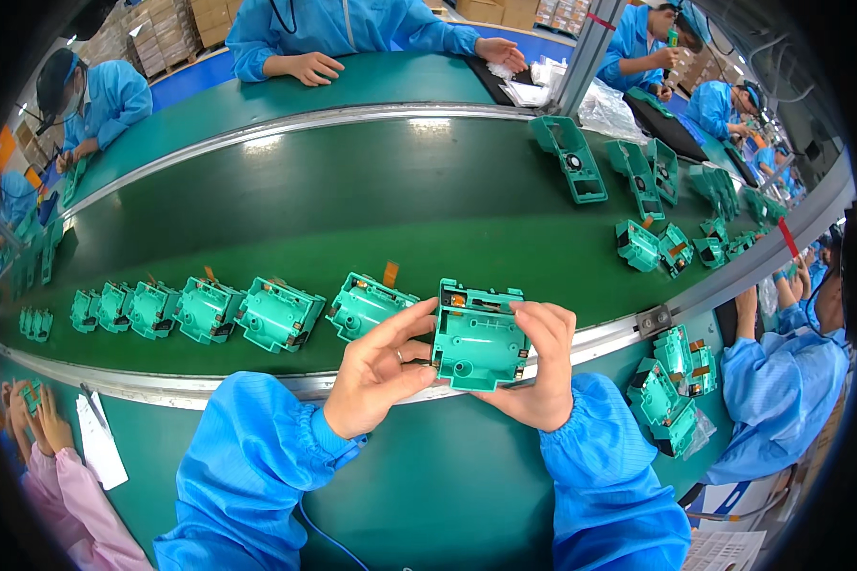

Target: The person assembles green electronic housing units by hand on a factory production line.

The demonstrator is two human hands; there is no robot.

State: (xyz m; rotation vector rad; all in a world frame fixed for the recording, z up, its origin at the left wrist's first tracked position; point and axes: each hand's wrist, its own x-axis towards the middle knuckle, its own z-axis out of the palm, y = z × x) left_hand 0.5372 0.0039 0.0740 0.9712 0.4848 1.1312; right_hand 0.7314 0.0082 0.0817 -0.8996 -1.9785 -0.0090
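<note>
Between my two hands I hold a green plastic housing (pixel 483 344) up over the near rail of the conveyor. It is an open, curved tray shape with small dark and copper-coloured parts along its top edge. My left hand (pixel 379 369) grips its left side, thumb at the lower corner and fingers behind the upper corner. My right hand (pixel 546 366) grips the right side, with fingers at the top right. Just beyond my left fingers, a similar green housing (pixel 364 306) with an orange ribbon lies on the belt.
More green housings (pixel 281 314) lie in a row along the left of the conveyor belt (pixel 333 205). Longer green casings (pixel 573 162) lie at far right. Several housings (pixel 665 404) sit on the bench beside a co-worker's blue sleeve (pixel 781 400). A metal rail (pixel 600 341) borders the belt.
</note>
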